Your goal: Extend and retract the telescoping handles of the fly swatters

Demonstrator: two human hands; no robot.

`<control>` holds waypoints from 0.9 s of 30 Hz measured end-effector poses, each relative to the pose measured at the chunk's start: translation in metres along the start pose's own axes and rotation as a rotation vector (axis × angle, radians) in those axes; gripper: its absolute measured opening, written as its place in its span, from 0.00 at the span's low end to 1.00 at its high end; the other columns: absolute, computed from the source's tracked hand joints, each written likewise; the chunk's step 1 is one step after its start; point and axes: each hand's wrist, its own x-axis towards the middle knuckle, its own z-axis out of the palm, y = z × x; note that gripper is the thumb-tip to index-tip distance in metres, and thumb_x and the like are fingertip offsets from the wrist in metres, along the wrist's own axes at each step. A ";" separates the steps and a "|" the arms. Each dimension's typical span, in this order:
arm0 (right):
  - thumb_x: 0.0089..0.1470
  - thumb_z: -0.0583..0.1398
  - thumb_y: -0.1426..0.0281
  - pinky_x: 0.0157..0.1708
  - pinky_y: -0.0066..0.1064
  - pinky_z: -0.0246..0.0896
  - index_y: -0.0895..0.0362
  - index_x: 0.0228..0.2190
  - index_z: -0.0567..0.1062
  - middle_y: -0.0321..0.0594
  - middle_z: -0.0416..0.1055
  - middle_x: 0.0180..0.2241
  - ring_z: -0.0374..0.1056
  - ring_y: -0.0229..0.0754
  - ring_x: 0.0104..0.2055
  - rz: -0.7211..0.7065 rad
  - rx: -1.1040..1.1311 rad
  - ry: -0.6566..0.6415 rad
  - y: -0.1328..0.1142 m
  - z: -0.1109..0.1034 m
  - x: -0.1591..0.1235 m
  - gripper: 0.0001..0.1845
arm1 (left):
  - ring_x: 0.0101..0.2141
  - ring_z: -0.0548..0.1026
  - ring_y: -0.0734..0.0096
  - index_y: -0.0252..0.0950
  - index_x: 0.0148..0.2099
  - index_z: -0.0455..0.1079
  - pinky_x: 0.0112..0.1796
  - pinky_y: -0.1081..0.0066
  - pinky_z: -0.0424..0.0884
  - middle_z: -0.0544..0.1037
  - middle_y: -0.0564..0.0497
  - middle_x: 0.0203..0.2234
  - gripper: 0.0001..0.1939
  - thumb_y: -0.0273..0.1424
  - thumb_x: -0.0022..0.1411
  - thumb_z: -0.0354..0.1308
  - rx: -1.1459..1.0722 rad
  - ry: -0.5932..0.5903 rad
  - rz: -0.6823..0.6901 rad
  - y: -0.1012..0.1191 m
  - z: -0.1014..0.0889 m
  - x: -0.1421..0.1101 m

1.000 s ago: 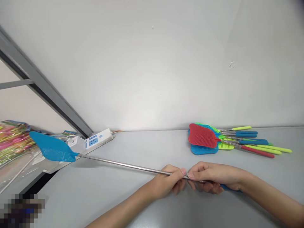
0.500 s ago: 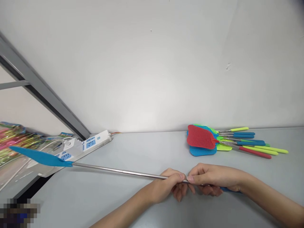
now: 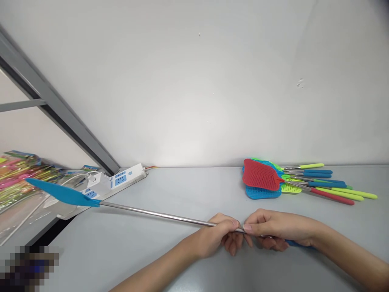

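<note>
I hold a fly swatter with a telescopic steel shaft in both hands, across the grey table top. My left hand grips the shaft, and my right hand grips it just beside, fingertips nearly touching the left hand. The swatter's blue handle sticks out below my right hand, mostly hidden. Its blue plastic mesh head is far left, seen almost edge-on, above a white power strip.
A pile of several swatters with red, blue and green heads lies at the back right, handles pointing right. Colourful packaged goods in clear plastic sit at the far left. A white wall and grey metal frame border the table.
The swatter has turned about its shaft, so the blue head now shows nearly edge-on instead of flat. The head has also swung slightly. My hands stay on the shaft.
</note>
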 end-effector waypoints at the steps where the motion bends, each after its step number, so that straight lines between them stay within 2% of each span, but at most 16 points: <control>1: 0.48 0.50 0.52 0.13 0.21 0.35 0.61 0.28 0.68 0.29 0.50 0.15 0.42 0.27 0.16 0.001 0.004 -0.003 0.000 0.000 0.000 0.23 | 0.17 0.60 0.76 0.28 0.28 0.71 0.21 0.76 0.54 0.62 0.53 0.12 0.22 0.31 0.58 0.37 0.000 -0.002 0.006 0.000 0.000 0.000; 11: 0.47 0.51 0.51 0.12 0.20 0.34 0.61 0.28 0.68 0.29 0.49 0.15 0.41 0.27 0.15 0.027 0.014 0.001 -0.001 0.000 0.001 0.24 | 0.17 0.60 0.77 0.29 0.27 0.70 0.22 0.76 0.55 0.62 0.53 0.12 0.25 0.36 0.60 0.36 0.009 0.022 0.013 -0.003 0.001 -0.001; 17: 0.48 0.52 0.53 0.12 0.20 0.34 0.61 0.28 0.68 0.29 0.49 0.15 0.41 0.27 0.15 0.027 0.020 0.008 0.000 -0.001 0.001 0.21 | 0.16 0.59 0.78 0.29 0.27 0.70 0.21 0.76 0.54 0.61 0.53 0.12 0.31 0.41 0.61 0.30 0.001 0.015 0.049 -0.004 0.001 -0.001; 27: 0.49 0.50 0.53 0.12 0.21 0.33 0.61 0.29 0.69 0.29 0.49 0.15 0.41 0.27 0.16 0.013 0.007 0.003 0.002 -0.005 0.001 0.23 | 0.15 0.60 0.77 0.29 0.23 0.68 0.21 0.75 0.54 0.61 0.54 0.09 0.27 0.38 0.61 0.35 0.021 0.072 0.031 -0.008 0.000 0.000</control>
